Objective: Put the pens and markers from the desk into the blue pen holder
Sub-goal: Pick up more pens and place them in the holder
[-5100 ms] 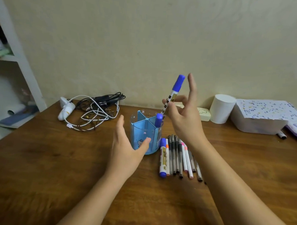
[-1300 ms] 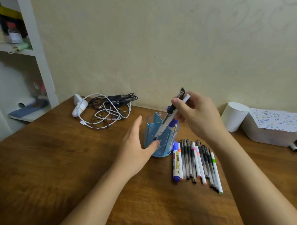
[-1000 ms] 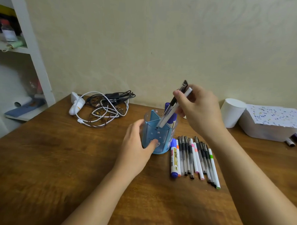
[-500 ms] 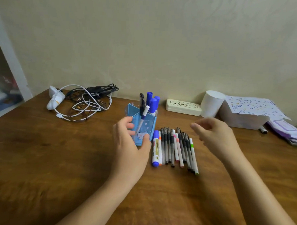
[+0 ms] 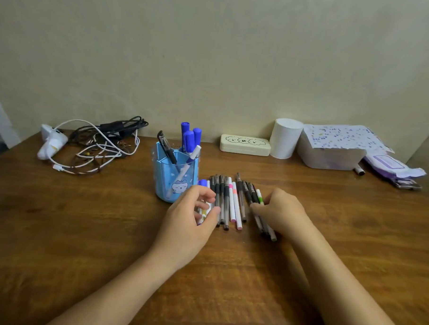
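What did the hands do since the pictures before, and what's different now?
The right hand let go of two pens, a black one and a white one, into the blue plastic pen holder, then dropped to the row of pens on the desk. The left hand left the holder for the row. The tangled cables stayed.

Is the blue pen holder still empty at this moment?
No, the blue pen holder already holds three blue-capped markers, a black pen and a white pen standing in its compartments.

- The left hand hides most of the blue marker.
- The right hand covers the rightmost pens mid-length.
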